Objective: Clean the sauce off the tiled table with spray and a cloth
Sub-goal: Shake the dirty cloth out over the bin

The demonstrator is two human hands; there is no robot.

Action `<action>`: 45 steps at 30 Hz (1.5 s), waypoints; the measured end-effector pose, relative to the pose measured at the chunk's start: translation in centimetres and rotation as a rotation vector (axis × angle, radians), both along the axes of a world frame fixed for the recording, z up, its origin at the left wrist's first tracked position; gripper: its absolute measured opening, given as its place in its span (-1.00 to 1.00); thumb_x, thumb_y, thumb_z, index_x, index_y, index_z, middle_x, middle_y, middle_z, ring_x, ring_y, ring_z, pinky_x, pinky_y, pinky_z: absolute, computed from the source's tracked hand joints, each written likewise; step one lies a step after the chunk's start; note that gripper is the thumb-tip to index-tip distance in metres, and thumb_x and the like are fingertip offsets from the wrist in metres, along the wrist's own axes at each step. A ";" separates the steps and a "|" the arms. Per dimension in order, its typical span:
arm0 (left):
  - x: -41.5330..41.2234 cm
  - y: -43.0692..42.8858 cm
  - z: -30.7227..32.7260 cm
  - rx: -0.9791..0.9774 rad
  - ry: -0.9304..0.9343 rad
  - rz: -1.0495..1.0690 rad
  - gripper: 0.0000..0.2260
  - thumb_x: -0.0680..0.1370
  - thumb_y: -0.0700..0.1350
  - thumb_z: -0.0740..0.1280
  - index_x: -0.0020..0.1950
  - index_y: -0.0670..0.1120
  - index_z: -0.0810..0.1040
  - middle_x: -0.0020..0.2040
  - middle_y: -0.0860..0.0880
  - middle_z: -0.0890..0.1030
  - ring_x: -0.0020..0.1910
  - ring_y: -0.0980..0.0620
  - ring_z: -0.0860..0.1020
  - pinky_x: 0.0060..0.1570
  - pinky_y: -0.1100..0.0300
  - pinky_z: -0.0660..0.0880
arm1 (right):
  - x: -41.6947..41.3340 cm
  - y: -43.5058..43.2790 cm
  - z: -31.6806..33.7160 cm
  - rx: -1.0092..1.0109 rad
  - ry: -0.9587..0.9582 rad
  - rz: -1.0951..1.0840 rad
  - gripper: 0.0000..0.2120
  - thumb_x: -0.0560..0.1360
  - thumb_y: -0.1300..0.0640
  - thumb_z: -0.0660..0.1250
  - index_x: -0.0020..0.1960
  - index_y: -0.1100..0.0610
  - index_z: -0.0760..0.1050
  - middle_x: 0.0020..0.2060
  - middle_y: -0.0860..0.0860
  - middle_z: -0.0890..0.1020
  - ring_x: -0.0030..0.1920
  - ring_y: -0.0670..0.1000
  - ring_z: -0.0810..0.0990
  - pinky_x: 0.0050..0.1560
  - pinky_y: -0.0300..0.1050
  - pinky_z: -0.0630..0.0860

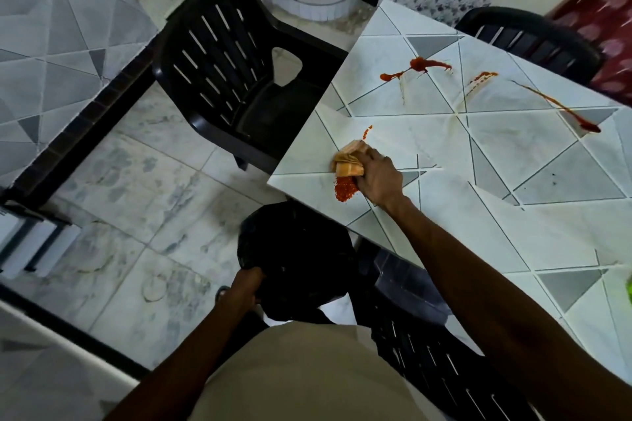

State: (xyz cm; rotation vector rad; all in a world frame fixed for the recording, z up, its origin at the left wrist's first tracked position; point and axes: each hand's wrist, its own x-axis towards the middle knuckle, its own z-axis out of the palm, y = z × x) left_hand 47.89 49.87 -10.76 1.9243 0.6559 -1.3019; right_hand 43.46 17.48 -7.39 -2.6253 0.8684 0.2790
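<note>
My right hand (378,178) grips a folded orange-tan cloth (349,159) and presses it on the tiled table (444,147) near its left corner. A heap of red sauce (345,190) lies just below the cloth, and a thin red trail (366,131) runs above it. More sauce streaks lie farther back: one splash (419,67), a small smear (482,77), and a long streak (564,109) to the right. My left hand (246,285) holds the edge of a black plastic bag (294,256) just below the table's edge. No spray bottle is in view.
A black plastic chair (225,68) stands at the table's left side, another (533,37) at the far side, and a third (427,335) under my right arm. A green object (628,290) shows at the right edge. Tiled floor spreads to the left.
</note>
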 end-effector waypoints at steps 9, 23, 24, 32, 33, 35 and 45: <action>0.7 0.5 -0.8 -0.010 -0.021 0.018 -0.73 0.58 -0.25 0.25 0.25 -0.30 0.49 0.11 -0.31 0.59 0.04 -0.25 0.58 -0.02 -0.05 0.55 | -1.4 11.1 -0.3 0.125 -0.002 0.171 -0.41 0.53 0.13 0.23 0.55 -0.09 0.28 0.50 0.01 0.34 0.17 0.26 0.51 -0.03 0.08 0.49; 0.6 1.4 -1.3 -0.041 -0.063 -0.065 -0.82 0.62 -0.23 0.23 0.14 -0.31 0.49 0.01 -0.24 0.59 0.03 -0.25 0.59 0.12 -0.13 0.54 | -4.8 9.8 2.5 0.404 -0.465 -0.074 -0.47 0.31 0.20 0.21 0.24 0.09 0.62 0.02 0.10 0.62 0.06 0.15 0.63 0.04 -0.04 0.55; 0.6 1.5 -1.6 -0.034 -0.054 -0.056 -0.83 0.61 -0.21 0.26 0.10 -0.31 0.51 0.01 -0.27 0.60 0.09 -0.30 0.58 0.14 -0.14 0.53 | -5.2 8.6 2.8 0.369 -0.495 -0.092 -0.46 0.30 0.21 0.21 0.25 0.11 0.62 0.07 0.11 0.63 0.10 0.16 0.62 0.08 -0.07 0.53; 0.8 2.1 -2.5 -0.044 0.004 0.018 -0.75 0.55 -0.17 0.37 0.16 -0.28 0.53 0.03 -0.28 0.61 -0.01 -0.26 0.60 -0.12 -0.03 0.55 | -8.7 1.7 3.6 0.016 -0.281 -0.401 -0.65 0.51 0.06 0.31 0.30 0.02 0.54 0.09 0.15 0.55 0.07 0.27 0.60 -0.03 0.06 0.52; 0.8 2.1 -2.6 -0.040 -0.005 0.013 -0.74 0.55 -0.18 0.37 0.16 -0.29 0.52 0.02 -0.28 0.61 -0.02 -0.26 0.59 -0.15 0.00 0.54 | -9.0 1.8 3.1 0.011 -0.230 -0.436 -0.65 0.52 0.05 0.33 0.30 0.02 0.53 0.09 0.17 0.53 0.06 0.30 0.59 -0.03 0.09 0.52; 0.9 2.1 -2.5 -0.040 -0.001 0.006 -0.72 0.56 -0.17 0.35 0.18 -0.32 0.51 0.02 -0.29 0.60 -0.04 -0.26 0.59 -0.15 0.01 0.53 | -8.7 3.5 1.7 0.060 -0.147 -0.470 -0.59 0.52 0.05 0.34 0.37 0.01 0.48 0.14 0.21 0.51 0.05 0.34 0.60 -0.01 0.13 0.52; 1.0 2.5 -1.3 -0.077 -0.040 0.030 -0.68 0.59 -0.23 0.26 0.30 -0.33 0.47 -0.07 -0.31 0.58 -0.10 -0.28 0.59 -0.12 -0.07 0.56 | -0.6 14.4 1.3 0.454 -0.175 -0.109 -0.43 0.52 0.15 0.14 0.54 0.00 0.33 0.22 0.18 0.52 0.20 0.24 0.54 0.17 0.02 0.44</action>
